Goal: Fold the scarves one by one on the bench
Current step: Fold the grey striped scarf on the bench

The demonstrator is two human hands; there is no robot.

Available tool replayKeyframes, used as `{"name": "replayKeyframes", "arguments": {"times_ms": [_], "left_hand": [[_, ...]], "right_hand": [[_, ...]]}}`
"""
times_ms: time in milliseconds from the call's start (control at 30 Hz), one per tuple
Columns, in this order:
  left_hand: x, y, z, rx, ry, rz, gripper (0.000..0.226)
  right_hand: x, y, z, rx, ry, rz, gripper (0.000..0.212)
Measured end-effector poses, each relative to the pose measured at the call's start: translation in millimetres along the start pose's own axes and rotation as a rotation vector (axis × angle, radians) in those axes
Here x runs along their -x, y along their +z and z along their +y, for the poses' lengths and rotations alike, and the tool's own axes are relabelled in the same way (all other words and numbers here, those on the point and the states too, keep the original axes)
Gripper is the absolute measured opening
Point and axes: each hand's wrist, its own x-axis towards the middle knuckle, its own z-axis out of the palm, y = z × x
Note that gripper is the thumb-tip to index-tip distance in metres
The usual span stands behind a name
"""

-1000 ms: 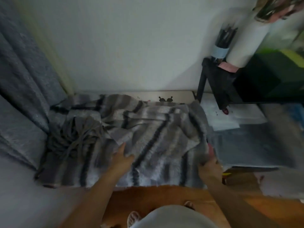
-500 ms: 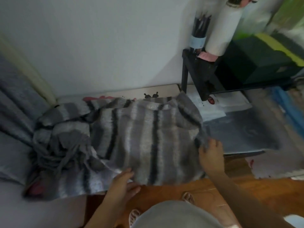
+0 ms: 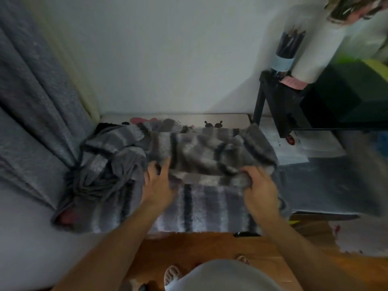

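A plain pale wall fills the upper middle of the frame, with a blue-grey curtain point(image 3: 31, 114) hanging at the left and a black stand point(image 3: 279, 106) at the upper right. Below the wall a low white counter point(image 3: 231, 119) is almost wholly covered by a fuzzy grey scarf with dark and pale stripes point(image 3: 201, 198), which is spread across the centre of the frame and hangs over the near edge above the orange wooden floor point(image 3: 189, 248).

A fold ridge is seen running across the scarf's middle. It is grasped at its right end by the right hand point(image 3: 259, 185), whose fingers are curled round the bunched cloth, apparently so that the doubled edge is kept straight. The left hand point(image 3: 157, 183) is laid on the ridge's left end with its fingers spread; whether cloth is pinched beneath them cannot be told. The fold is judged to be partly made.

A tangled plain grey scarf point(image 3: 105, 177) is heaped just left of the left hand, seemingly not yet folded.
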Motion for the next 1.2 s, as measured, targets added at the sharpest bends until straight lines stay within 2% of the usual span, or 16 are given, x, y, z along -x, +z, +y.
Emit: {"name": "replayKeyframes", "arguments": {"times_ms": [100,200,300,367,467,533,633,700,733,767,833,900,967,1067,1133,1200], "left_hand": [[-42,-17,-20,-0.206,-0.017,-0.012,0.055],[-56,-31,-70,-0.557,0.027,-0.009,0.049],[-50,-43,-120,-0.862,0.092,0.035,0.049],[-42,-48,-141,-0.886,0.026,0.037,0.038],[-46,-65,-138,-0.770,-0.041,0.083,0.029],[-58,-94,-122,-0.622,-0.028,0.231,0.024],[-75,-172,-99,-0.440,0.045,0.657,0.023],[-71,-218,-83,-0.415,0.224,0.885,0.021],[-65,-224,-79,-0.417,0.382,0.895,0.019],[-55,-217,-78,-0.454,0.555,0.845,0.019],[-29,-173,-98,-0.574,0.809,0.597,0.012],[-2,-114,-133,-0.608,0.810,0.311,0.019],[17,-63,-157,-0.552,0.707,0.101,0.026],[36,-9,-160,-0.572,0.373,-0.143,0.034],[55,15,-164,-0.490,0.054,-0.298,0.062],[73,22,-170,-0.275,-0.172,-0.279,0.077]], "right_hand": [[-16,-30,1,0.069,-0.023,0.131,0.044],[-22,-53,40,0.326,-0.020,0.194,0.038],[-6,-65,101,0.640,0.234,-0.016,0.031],[16,-63,132,0.722,0.445,-0.254,0.047],[43,-38,145,0.724,0.338,-0.426,0.058],[43,-23,127,0.742,0.270,-0.468,0.050],[22,-22,101,0.806,0.253,-0.406,0.037],[16,-25,98,0.860,0.222,-0.372,0.030],[18,-27,102,0.900,0.198,-0.367,0.027],[23,-31,105,0.955,0.202,-0.392,0.026],[27,-39,108,1.055,0.284,-0.444,0.034],[31,-34,99,1.053,0.394,-0.490,0.042],[32,-8,74,1.014,0.338,-0.519,0.049],[28,44,3,0.787,-0.039,-0.500,0.066],[34,78,-51,0.607,-0.305,-0.612,0.067],[49,109,-94,0.446,-0.437,-0.836,0.062]]}}
